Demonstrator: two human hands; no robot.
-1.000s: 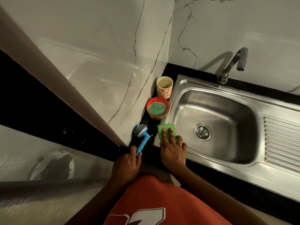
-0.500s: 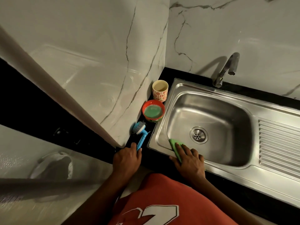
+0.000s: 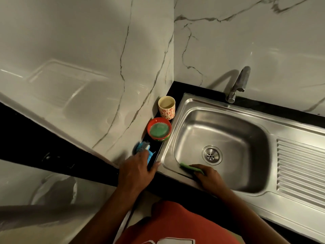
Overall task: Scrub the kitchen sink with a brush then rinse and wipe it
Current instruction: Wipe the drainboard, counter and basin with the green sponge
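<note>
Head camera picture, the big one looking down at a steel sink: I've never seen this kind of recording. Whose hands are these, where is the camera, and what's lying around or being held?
There is no machine here. A person works with two bare hands, and the camera sits on their head, looking forward and down, so the arms enter from the bottom edge. The left hand holds a blue brush lying on the black counter left of the sink. The right hand holds a green pad against the basin's near wall, close to the drain. Beside the sink stand a patterned cup and a red bowl with something green in it. The tap is at the back, and no water can be seen running.
</note>
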